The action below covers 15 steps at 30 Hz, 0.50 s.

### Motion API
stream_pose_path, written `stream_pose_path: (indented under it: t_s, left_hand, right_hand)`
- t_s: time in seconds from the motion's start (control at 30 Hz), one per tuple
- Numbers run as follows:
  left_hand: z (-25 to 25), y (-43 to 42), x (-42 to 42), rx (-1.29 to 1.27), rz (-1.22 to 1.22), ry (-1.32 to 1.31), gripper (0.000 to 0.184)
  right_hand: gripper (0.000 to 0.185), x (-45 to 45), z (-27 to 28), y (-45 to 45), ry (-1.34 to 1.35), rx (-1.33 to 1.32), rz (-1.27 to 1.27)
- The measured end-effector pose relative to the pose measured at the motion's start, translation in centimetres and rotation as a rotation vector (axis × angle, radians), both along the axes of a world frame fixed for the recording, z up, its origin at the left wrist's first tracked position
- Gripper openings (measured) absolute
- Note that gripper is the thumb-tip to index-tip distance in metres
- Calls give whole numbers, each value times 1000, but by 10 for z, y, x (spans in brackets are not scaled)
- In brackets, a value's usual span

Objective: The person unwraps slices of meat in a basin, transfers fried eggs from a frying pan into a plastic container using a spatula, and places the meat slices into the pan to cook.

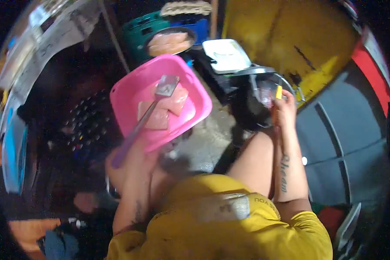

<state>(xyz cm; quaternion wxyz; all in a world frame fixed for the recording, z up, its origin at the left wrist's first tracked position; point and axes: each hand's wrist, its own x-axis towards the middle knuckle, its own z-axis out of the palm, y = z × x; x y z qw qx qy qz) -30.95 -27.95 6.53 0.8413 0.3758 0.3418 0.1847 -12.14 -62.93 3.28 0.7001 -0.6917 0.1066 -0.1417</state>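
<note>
A pink basin (200, 93) in front of me holds several pale pink packets (174, 100). Over the basin extends a long purple-handled tool (138, 128) with a flat, clear square head. My left hand (136, 151) is wrapped round its lower handle, near the basin's front rim. On the right, my right hand (285, 106) is closed on a small yellow object (279, 92), beside a dark round pot (251, 106). What the yellow object is cannot be made out.
Behind the basin, a round pan (171, 41) of pinkish pieces stands before green (136, 34) and blue crates (199, 30). A white tray (226, 56) lies behind the pot. A yellow panel (286, 30) stands at the back right, dark grey panels (333, 125) at the right.
</note>
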Motion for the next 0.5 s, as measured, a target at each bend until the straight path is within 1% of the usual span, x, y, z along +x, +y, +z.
stream_pose_path:
  t_s: [0.03,0.07,0.1,0.13,0.17,0.2,0.23,0.27,0.3,0.33,0.37,0.4,0.43,0.47,0.5]
  left_hand:
    - [16,-15,-3,74,-31,-17,32]
    - [-30,12,-5,2,-140,-142,33]
    - [-77,44,-5,-74,-244,-264,35]
    - [-76,41,-3,-84,-281,-275,35]
    - [-67,35,-3,-95,-229,-179,34]
    - [-57,30,-3,-108,-170,-84,32]
    - [-45,23,-3,-108,-183,-89,32]
    - [-32,12,-4,-79,-148,-30,30]
    - [-26,6,-4,-51,-110,30,28]
    - [-32,8,-3,-51,-110,29,28]
    - [-44,15,-3,-114,-157,-20,26]
    - [-57,22,-3,-177,-205,-70,24]
    - [-70,31,-3,-180,-208,-74,24]
    - [-81,40,-3,-214,-259,-33,22]
    - [-80,38,-1,-229,-283,-13,21]
  right_hand:
    - [47,12,-12,-7,-60,-96,-7]
    - [42,-2,18,1,53,-130,24]
    - [35,24,-6,-23,-14,-147,99]
    - [31,15,21,-25,78,-143,124]
    - [27,9,45,-27,170,-124,160]
    - [25,25,31,-51,102,-245,136]
    - [23,38,18,-71,38,-366,116]
    - [21,36,28,-70,33,-401,8]
    - [21,38,35,-78,149,-429,14]
    - [23,48,28,-89,205,-430,-9]
    - [26,60,15,-99,264,-432,-33]
    - [29,67,7,-105,260,-620,-49]
    - [33,77,-4,-109,251,-810,-67]
    - [36,108,-45,-134,251,-949,-54]
    - [34,93,-23,-113,298,-938,35]
